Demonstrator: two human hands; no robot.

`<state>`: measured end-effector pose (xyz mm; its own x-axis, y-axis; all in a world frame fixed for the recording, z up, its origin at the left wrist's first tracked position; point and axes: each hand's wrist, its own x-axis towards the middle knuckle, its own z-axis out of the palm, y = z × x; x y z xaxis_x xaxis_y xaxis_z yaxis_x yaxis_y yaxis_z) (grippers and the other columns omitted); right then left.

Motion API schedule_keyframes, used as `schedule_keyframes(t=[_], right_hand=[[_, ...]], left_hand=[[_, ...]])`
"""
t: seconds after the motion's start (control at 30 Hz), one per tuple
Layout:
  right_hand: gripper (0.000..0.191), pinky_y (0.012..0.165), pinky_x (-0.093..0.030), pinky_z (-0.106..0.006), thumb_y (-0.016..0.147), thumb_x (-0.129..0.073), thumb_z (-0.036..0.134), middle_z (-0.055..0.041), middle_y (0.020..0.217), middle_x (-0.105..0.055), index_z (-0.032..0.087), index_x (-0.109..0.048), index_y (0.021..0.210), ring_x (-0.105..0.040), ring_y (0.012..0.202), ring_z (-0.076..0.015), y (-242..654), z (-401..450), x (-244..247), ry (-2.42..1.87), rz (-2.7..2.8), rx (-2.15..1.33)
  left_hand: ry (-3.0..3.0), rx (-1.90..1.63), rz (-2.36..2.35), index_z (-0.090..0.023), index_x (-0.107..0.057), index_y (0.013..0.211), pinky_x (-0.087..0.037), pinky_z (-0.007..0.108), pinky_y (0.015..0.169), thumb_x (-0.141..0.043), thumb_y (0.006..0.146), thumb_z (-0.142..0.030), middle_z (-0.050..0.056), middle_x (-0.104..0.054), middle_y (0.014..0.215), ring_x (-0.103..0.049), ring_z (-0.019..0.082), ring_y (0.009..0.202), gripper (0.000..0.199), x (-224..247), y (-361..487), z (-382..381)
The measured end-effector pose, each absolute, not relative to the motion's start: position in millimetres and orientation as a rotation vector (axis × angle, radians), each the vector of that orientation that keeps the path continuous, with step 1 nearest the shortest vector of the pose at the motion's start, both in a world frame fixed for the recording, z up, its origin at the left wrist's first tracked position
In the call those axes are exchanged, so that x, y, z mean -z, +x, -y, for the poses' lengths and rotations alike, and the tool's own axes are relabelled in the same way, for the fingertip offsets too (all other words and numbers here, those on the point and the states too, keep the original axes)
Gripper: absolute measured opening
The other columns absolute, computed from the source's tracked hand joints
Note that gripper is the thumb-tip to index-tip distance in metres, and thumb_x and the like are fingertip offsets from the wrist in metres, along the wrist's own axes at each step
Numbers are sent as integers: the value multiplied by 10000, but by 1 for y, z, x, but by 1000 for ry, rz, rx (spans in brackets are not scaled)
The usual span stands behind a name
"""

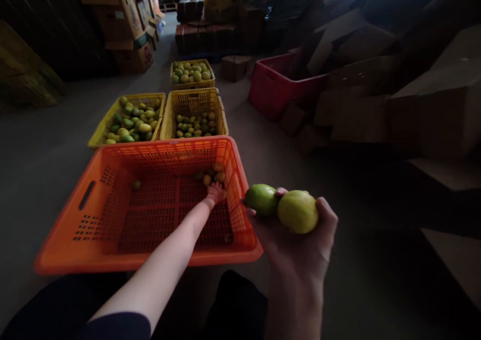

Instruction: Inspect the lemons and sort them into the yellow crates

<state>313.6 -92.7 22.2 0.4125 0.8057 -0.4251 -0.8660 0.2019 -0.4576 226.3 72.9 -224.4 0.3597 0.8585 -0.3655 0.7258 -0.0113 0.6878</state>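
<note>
My left hand [215,194] reaches down into the right side of a large orange plastic crate [146,262]. Its fingers curl over a yellowish lemon [224,195], which is mostly hidden beneath the hand. Just beyond the fingertips sits a small cluster of lemons [207,180] in the crate's far right corner. A single lemon [136,185] lies apart toward the left. To the right of the crate, my right hand [296,245] is raised palm up, with its fingers around two fruits: a green lemon [262,200] and a larger yellow-green lemon [298,212].
Beyond the orange crate stand yellow crates of lemons: one at left [98,124], one at right [193,98] and one farther back [193,85]. A red crate [268,87] and cardboard boxes [432,114] crowd the right. More boxes [112,22] are stacked at back left.
</note>
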Motion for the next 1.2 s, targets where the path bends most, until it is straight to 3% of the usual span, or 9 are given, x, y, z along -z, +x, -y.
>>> schedule_keyframes(t=[0.1,0.2,0.37,0.53,0.67,0.77,0.9,1.03,1.2], right_hand=[[230,661,-541,-389,747,-655,483,6,807,-661,255,-625,748,-643,833,-222,325,95,-18,-726,-66,-1162],[234,699,-548,-394,756,-648,482,-1,778,-650,253,-627,716,-641,823,-213,334,93,-13,-737,-37,-1113],[238,683,-547,-372,747,-658,486,2,769,-643,252,-627,721,-637,799,-197,333,85,-10,-711,-74,-1111],[280,627,-527,-350,708,-697,491,7,773,-646,227,-611,747,-639,779,-203,323,79,-12,-652,-167,-1222],[258,636,-518,-331,693,-718,451,22,770,-642,229,-604,758,-630,758,-181,317,73,-13,-653,-191,-1178],[265,640,-513,-343,679,-717,453,22,763,-636,227,-598,748,-626,741,-179,314,68,-12,-661,-192,-1165],[260,629,-502,-350,665,-714,445,23,764,-634,229,-590,741,-622,732,-182,311,62,-12,-696,-158,-1188],[294,610,-496,-340,634,-742,458,29,757,-641,237,-588,752,-617,715,-180,301,52,-11,-758,-129,-1245],[247,594,-511,-354,649,-732,414,26,739,-665,248,-596,772,-627,719,-200,275,38,-12,-825,-163,-1376]], left_hand=[[1854,-137,-1546,-179,-541,1321,-346,587,1098,-592,925,-309,127,-464,1446,-423,317,1336,419,244,221,-87],[1958,-69,-1583,-146,-551,1338,-267,547,1149,-449,944,-134,165,-444,1472,-300,334,1421,407,258,206,-98],[2082,120,-1629,-144,-487,1420,-237,553,1160,-337,894,-3,174,-335,1559,-228,335,1461,564,263,188,-115],[2119,208,-1621,-93,-391,1476,-283,506,1156,-424,903,-48,222,-350,1536,-292,336,1435,576,262,182,-117],[2035,220,-1673,-141,-465,1412,-331,560,1121,-581,921,-244,174,-368,1527,-357,342,1393,514,264,180,-109],[1899,193,-1687,-157,-533,1332,-356,578,1098,-628,904,-360,142,-456,1459,-440,315,1332,483,259,174,-106],[1639,89,-1620,-118,-611,1207,-466,460,1000,-704,819,-396,166,-616,1272,-551,308,1213,486,231,149,-108],[1369,-115,-1458,-142,-643,1103,-550,287,754,-483,910,-482,121,-701,1043,-661,209,927,422,171,110,-103],[553,-671,-961,-111,-656,846,-446,188,463,-413,898,-515,75,-599,661,-519,109,536,475,72,63,-66]])
